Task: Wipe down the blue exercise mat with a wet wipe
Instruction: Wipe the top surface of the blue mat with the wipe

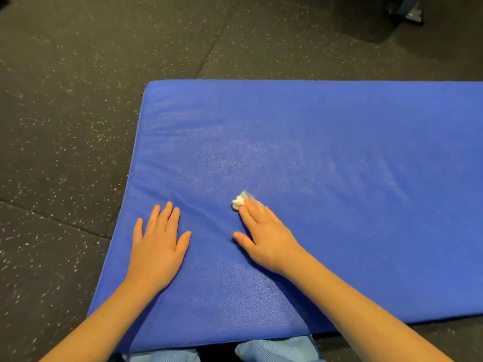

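Head view: blue mat (326, 158) creased, glossy; left hand (156, 246) flat, right hand (266, 239) pressing crumpled wipe (238, 202), fingers (254, 210) straight.

A: Any text, labels, numbers to log?
B: None legible.
A: Checked blue mat (313, 152)?
B: Plain, no print or logo. Same for wet wipe (237, 202) and speckled floor (78, 100). Grey object (407, 11) at top right too blurred to read.

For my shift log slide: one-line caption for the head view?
Right hand presses a wet wipe flat onto the blue exercise mat; left hand rests flat beside it.
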{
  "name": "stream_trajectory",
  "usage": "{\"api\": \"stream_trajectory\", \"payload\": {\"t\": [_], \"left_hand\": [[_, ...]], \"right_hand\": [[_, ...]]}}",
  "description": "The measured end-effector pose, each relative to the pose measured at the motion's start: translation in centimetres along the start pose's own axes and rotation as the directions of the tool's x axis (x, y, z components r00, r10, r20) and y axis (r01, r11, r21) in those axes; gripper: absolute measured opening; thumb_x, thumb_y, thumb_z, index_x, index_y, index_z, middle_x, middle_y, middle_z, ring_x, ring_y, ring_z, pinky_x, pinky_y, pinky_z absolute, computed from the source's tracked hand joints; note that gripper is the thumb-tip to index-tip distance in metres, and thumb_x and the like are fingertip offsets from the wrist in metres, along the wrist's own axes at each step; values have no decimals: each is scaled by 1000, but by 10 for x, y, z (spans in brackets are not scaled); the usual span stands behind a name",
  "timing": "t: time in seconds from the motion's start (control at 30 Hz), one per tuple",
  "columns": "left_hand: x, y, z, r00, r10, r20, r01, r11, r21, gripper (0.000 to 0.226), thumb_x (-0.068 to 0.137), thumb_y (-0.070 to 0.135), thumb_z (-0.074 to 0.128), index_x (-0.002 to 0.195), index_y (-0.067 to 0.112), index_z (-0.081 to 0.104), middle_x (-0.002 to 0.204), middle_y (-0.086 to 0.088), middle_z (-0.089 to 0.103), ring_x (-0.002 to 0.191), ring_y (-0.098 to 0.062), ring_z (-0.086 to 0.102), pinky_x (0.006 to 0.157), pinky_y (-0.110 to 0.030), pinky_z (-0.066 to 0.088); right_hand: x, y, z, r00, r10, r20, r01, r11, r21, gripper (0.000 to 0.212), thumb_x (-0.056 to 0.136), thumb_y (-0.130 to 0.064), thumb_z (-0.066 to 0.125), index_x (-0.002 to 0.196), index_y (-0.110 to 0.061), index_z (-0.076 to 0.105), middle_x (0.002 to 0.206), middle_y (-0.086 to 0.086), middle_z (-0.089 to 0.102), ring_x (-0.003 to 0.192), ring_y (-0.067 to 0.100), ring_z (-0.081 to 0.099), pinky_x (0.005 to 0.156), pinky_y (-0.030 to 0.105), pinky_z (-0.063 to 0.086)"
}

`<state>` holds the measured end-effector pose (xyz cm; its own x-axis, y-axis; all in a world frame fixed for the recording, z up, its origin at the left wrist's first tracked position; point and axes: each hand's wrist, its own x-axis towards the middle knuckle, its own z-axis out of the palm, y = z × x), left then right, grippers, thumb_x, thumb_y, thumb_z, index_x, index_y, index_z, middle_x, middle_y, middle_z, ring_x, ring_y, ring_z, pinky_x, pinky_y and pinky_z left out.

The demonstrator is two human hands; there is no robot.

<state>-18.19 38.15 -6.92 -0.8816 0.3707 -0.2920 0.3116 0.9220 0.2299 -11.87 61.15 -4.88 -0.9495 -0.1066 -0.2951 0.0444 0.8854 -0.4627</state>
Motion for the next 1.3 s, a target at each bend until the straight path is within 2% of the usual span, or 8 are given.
{"api": "stream_trajectory", "payload": {"t": [0.23,0.47,0.63,0.83,0.93,1.07,1.2,1.3], "left_hand": [[1,-1,6,1000,17,-13,-17,1000,-3,87,82,61,1,151,16,27,160,1,15,149,-18,3,119,-44,0],[20,-5,8,998,44,-42,-44,999,0,79,85,57,20,138,6,48,149,-11,40,142,-30,27,113,-56,21],[72,-2,7,992,119,-42,-117,992,35,83,84,59,12,149,11,32,159,-6,18,148,-25,10,116,-50,7],[77,-7,24,990,135,-36,-130,985,115,70,93,51,22,146,9,38,157,-8,26,146,-26,16,113,-53,13],[79,-8,23,988,149,-44,-144,984,103,69,94,51,22,148,10,35,158,-7,24,147,-24,12,114,-51,10],[85,-7,20,986,144,-78,-144,990,10,72,92,55,22,147,12,37,158,-3,22,148,-18,7,117,-48,3],[122,-5,9,978,160,-133,-161,987,9,70,91,52,23,146,10,38,158,-4,24,147,-20,8,115,-51,6],[159,-9,-1,976,178,-125,-169,982,80,70,91,51,23,145,8,38,157,-8,26,146,-26,14,114,-53,11]], "right_hand": [[-10,-1,-11,993,1,119,5,999,-49,64,102,-44,33,154,-17,5,162,-1,-3,148,14,-4,115,23,-8],[17,17,0,995,51,90,-42,994,-97,66,102,-46,31,154,-17,0,161,-1,-11,148,13,-9,113,23,-12],[68,43,-5,968,238,-85,-242,969,-43,65,100,-45,36,153,-16,12,162,3,-5,149,17,-5,120,36,1],[52,40,2,992,-90,86,100,987,-126,83,85,-60,9,154,-13,7,160,2,-5,148,17,-5,119,32,-7],[72,61,-12,999,-40,-19,36,983,-182,71,95,-52,20,153,-13,13,161,4,4,149,20,3,121,41,4],[111,56,-17,968,196,-157,-202,979,-21,68,99,-45,35,154,-17,7,161,0,-8,148,15,-7,120,34,-4],[109,38,-6,999,-25,-47,23,999,-48,72,95,-50,31,153,-12,13,160,1,-5,149,20,-4,117,29,-10],[113,58,-13,994,-110,1,107,970,-218,72,94,-51,24,151,-8,25,159,8,15,148,24,14,119,39,5]]}}
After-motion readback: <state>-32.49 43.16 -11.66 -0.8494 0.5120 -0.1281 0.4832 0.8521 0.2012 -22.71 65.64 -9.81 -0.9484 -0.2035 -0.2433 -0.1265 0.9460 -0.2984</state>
